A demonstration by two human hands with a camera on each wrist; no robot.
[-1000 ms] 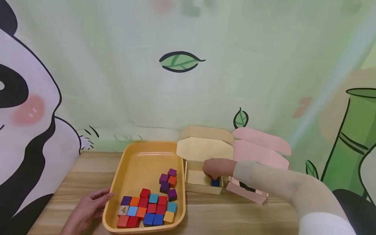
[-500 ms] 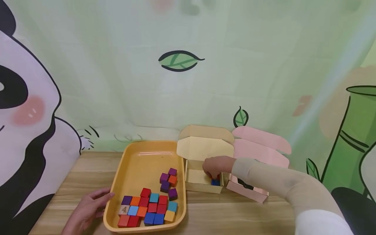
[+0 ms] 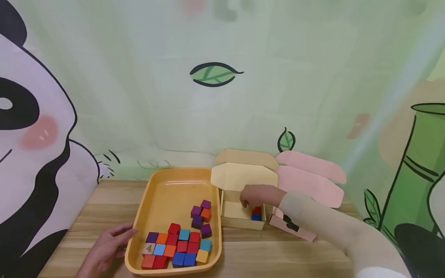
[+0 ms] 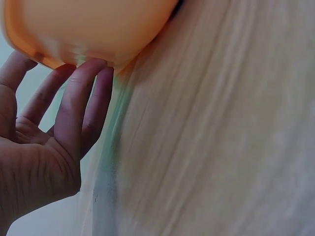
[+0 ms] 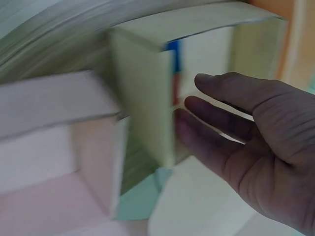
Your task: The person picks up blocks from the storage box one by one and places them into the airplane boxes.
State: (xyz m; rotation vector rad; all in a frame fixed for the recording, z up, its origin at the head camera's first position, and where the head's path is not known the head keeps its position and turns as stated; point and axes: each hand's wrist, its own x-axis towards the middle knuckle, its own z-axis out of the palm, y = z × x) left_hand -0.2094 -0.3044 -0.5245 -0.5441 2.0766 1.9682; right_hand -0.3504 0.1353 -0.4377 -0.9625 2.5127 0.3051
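Note:
My right hand [image 3: 259,196] is inside the cream cardboard box [image 3: 241,223], just left of a red cube [image 3: 256,210] and a blue cube [image 3: 256,217] lined up along its right wall. In the right wrist view, a gap shows between thumb and fingers [image 5: 216,130], with nothing held. My left hand [image 3: 108,247] touches the left side of a yellow tray [image 3: 174,189]; in the left wrist view its fairly straight fingers [image 4: 74,108] rest against the outer wall. Several colored cubes, among them a wooden one marked 4 [image 3: 149,248], lie in the tray's near half.
A pink box [image 3: 292,227] with its lid raised stands right of the cream box, partly hidden by my right sleeve [image 3: 326,218]. The cream lid [image 3: 245,175] stands up behind its box. A printed cloth [image 3: 156,96] hangs behind the wooden table [image 3: 271,255].
My right hand has let go of the red cube and drawn slightly up and left, uncovering it behind the blue one. The left hand stays at the tray.

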